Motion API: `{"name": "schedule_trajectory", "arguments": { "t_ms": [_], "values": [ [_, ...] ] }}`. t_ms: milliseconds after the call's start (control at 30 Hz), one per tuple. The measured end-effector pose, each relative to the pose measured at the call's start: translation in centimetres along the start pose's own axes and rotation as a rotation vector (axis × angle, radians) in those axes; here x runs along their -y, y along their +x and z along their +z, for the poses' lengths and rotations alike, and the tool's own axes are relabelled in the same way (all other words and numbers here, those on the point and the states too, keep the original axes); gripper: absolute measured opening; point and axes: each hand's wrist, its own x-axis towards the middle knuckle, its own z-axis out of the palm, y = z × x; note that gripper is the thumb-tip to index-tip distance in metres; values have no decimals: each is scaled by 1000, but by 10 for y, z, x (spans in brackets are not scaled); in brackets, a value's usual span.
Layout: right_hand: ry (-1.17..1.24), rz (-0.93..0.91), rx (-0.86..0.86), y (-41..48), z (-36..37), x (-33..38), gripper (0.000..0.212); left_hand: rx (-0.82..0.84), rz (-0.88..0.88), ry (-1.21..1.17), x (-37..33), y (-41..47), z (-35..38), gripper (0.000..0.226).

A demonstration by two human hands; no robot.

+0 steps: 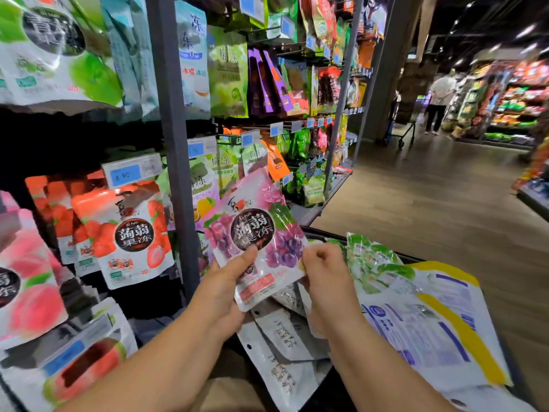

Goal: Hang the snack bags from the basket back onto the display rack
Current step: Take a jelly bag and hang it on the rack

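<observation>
Both hands grasp one grape jelly bag (255, 230) above the basket (323, 234), left hand (228, 281) thumbing its face, right hand (323, 269) pinching its edge, long axis near upright, top leaning toward the display rack (175, 144) beyond the nearer left hand.

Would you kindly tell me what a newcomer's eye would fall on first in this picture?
The purple grape bag at the centre stands out first, held up before the rack by the left hand at its lower edge and the right hand at its right edge. Next come the red strawberry bags hanging at the left, and the heap of bags in the basket at the lower right.
</observation>
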Motion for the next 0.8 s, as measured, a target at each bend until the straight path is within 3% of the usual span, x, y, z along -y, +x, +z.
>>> {"name": "schedule_trajectory", "arguments": {
  "t_ms": [100, 233, 300, 400, 567, 667, 800],
  "values": [
    [-146, 12, 133, 1, -14, 4, 13, 54, -134, -6, 3, -2, -3, 53],
    [-224, 71, 290, 12, -41, 8, 8, 18, -2, 182, 5, -2, -12, 37],
    [-292, 44, 263, 26, -53, 10, 8, -16, 75, 262, 4, -3, -19, 36],
    [-505, -19, 216, 51, -62, 15, 7, -68, 102, 277, 1, -6, -28, 43],
    [-862, -28, 361, 91, -50, -5, 11, -156, 98, 271, -5, -12, -40, 40],
    [-1077, -50, 453, 111, -36, -22, 28, -203, 106, 270, -12, -14, -46, 48],
    [-1288, -100, 612, 123, -14, -31, 52, -237, 108, 234, -17, -12, -59, 29]
  ]
}}
